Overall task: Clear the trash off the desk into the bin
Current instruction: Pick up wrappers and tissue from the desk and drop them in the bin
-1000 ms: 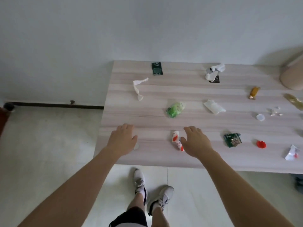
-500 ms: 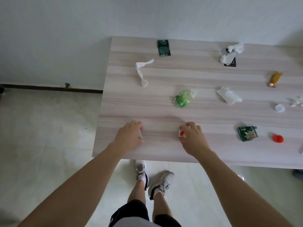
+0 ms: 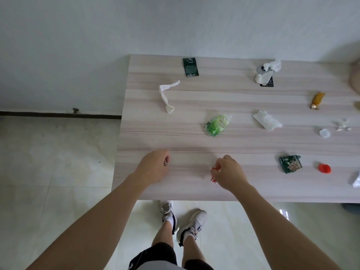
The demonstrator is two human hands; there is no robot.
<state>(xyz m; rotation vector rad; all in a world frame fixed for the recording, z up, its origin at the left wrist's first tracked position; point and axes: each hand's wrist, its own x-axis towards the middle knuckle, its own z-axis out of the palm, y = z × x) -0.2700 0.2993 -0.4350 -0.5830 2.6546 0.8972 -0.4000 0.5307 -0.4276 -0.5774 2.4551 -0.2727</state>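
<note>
honestly the right hand (image 3: 229, 175) only pinches the red-and-white wrapper (image 3: 213, 174) by an edge, so it might slip; left hand (image 3: 153, 168) is curled around something tiny, can't tell what.

No legible text was found. Pale print is carried by the dark green packet (image 3: 190, 67) at the far edge of the desk (image 3: 243, 100), and a printed pattern by the green wrapper (image 3: 290, 164) near the front, but neither can be read.
</note>
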